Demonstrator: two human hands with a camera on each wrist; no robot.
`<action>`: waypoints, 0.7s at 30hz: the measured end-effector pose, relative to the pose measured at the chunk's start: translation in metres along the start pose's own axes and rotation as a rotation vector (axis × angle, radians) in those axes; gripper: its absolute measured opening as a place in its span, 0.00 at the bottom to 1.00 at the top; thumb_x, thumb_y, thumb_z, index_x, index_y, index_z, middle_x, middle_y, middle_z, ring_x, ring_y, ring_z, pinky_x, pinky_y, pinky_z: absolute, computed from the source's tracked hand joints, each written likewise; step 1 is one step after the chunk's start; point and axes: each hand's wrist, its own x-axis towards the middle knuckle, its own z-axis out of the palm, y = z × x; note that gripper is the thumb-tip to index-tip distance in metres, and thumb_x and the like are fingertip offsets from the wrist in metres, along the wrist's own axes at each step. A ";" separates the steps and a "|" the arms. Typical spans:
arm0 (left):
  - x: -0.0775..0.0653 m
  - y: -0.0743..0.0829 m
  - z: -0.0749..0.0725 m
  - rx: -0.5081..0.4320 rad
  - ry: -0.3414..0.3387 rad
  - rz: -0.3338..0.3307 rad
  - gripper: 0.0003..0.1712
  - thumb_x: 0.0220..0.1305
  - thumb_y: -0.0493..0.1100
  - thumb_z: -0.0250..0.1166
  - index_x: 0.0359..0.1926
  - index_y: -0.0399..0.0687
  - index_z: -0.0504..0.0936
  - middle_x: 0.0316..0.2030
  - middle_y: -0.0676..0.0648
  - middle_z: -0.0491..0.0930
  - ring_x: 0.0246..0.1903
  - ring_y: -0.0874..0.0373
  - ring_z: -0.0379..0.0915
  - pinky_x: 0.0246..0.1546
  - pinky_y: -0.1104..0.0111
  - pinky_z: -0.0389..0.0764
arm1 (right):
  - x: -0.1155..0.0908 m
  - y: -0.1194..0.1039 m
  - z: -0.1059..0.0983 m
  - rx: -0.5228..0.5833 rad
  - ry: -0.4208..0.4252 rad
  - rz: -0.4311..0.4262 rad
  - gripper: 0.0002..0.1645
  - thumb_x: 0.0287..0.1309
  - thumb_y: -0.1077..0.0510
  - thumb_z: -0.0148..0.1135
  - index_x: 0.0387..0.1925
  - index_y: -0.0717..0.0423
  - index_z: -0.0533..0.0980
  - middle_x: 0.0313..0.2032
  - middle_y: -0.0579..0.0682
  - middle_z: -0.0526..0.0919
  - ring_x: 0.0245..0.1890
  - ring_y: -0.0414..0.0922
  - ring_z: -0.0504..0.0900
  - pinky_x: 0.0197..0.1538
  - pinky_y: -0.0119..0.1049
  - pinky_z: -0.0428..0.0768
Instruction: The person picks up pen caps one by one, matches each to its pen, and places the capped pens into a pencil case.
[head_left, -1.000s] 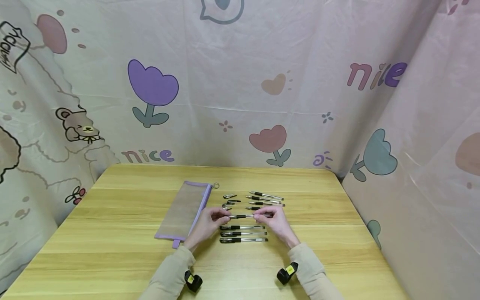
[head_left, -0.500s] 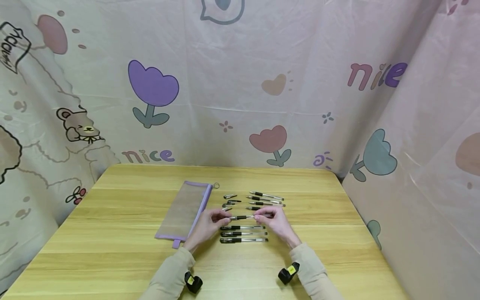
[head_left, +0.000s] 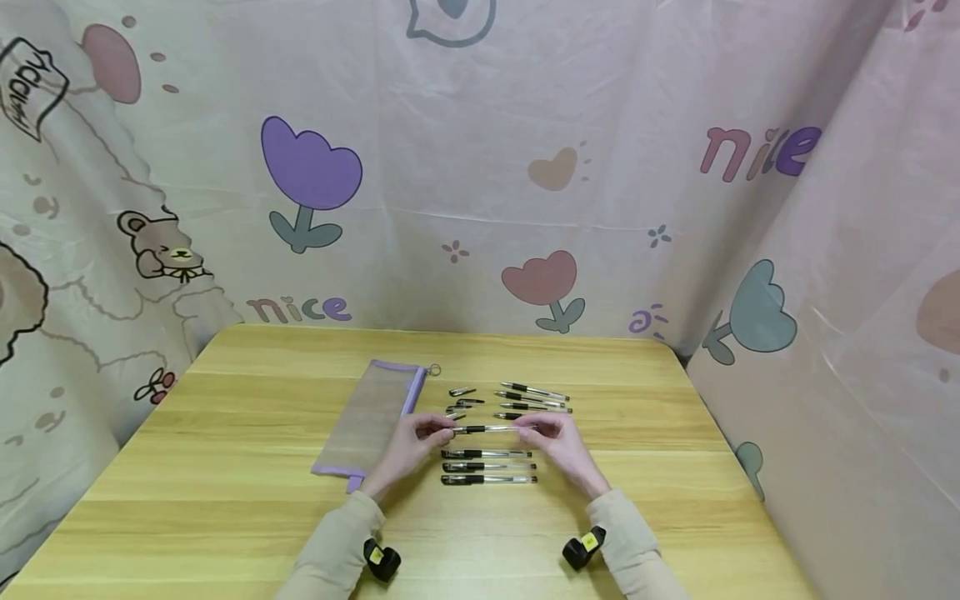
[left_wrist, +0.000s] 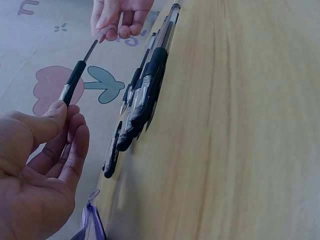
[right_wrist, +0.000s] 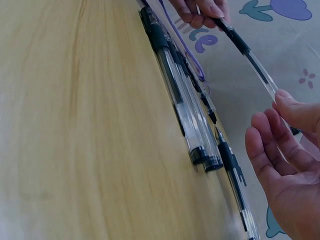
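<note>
Glossy plastic pen (head_left: 486,429) and smooth wood-grain table (head_left: 210,467)

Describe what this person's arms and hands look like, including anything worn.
The left hand and right hand wear no gloves. The left sleeve and right sleeve are long and beige. At their inner sides sit a left black device and right black device, each with a yellow patch.

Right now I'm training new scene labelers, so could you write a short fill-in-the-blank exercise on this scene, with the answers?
1. The left hand and right hand hold one pen, its black grip nearer the ____ hand.
2. Nearer the person, ____ capped pens lie side by side.
3. The pouch has ____ edging.
4. In the head view, the loose caps lie to the pouch's ____.

Missing words: left; three; purple; right.
</note>
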 end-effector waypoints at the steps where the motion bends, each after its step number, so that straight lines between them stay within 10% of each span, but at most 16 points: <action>1: 0.000 0.000 -0.001 -0.004 -0.002 -0.007 0.12 0.64 0.34 0.67 0.46 0.30 0.84 0.42 0.30 0.85 0.36 0.61 0.82 0.41 0.76 0.83 | 0.000 0.000 -0.001 -0.009 0.010 -0.009 0.15 0.61 0.66 0.66 0.49 0.69 0.81 0.47 0.69 0.84 0.37 0.36 0.84 0.46 0.31 0.85; 21: 0.002 -0.010 0.000 0.036 0.009 -0.037 0.12 0.64 0.34 0.67 0.47 0.30 0.83 0.41 0.33 0.86 0.37 0.56 0.84 0.40 0.75 0.84 | -0.001 0.004 -0.011 0.067 0.022 -0.029 0.16 0.60 0.70 0.65 0.48 0.75 0.79 0.44 0.74 0.84 0.36 0.39 0.88 0.46 0.35 0.88</action>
